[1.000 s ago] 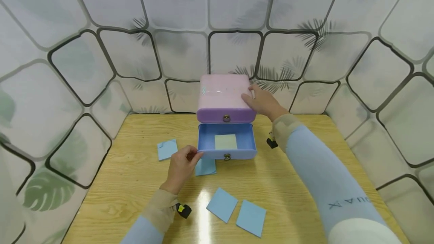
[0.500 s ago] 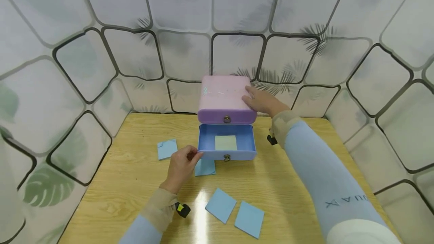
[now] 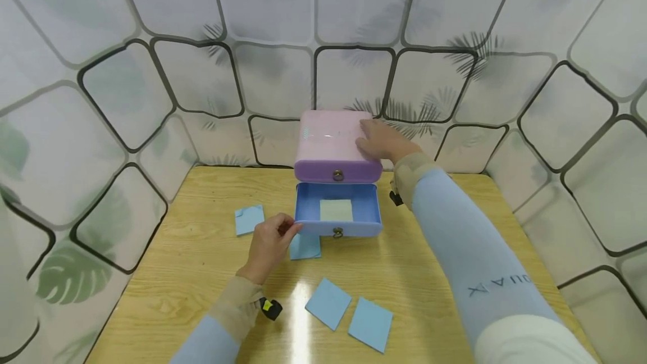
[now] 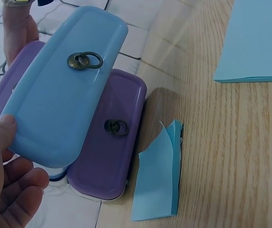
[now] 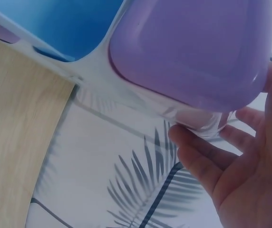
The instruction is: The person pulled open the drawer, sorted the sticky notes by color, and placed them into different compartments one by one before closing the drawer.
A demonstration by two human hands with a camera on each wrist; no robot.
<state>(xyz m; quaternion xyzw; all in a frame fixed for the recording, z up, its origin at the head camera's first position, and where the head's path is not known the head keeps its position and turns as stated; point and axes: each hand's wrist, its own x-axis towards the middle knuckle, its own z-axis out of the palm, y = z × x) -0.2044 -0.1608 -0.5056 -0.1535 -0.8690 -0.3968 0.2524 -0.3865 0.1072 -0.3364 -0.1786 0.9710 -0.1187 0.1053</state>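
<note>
A small box of drawers with a pink top (image 3: 328, 136) stands at the back of the table. Its blue drawer (image 3: 359, 230) is pulled out, between purple drawers above and below in the left wrist view. Inside the blue drawer lies a pale green pad of paper (image 3: 336, 210). My left hand (image 3: 268, 246) pinches the drawer's front left corner, thumb (image 4: 4, 130) on the front face. My right hand (image 3: 385, 140) rests against the box's upper right side, fingers extended over the top edge. In the right wrist view its fingertips touch the clear side beside the purple drawer front (image 5: 193, 52).
A blue pad of sticky notes (image 3: 305, 246) lies just under the drawer's front edge. Another blue pad (image 3: 249, 219) lies left of the box, and two more blue pads, the left one (image 3: 328, 303) and the right one (image 3: 370, 324), lie nearer. Patterned walls (image 3: 273, 83) enclose the table.
My right hand has shifted left, further onto the top of the box. My left hand keeps its hold on the blue drawer's corner, and the drawer stays pulled out.
</note>
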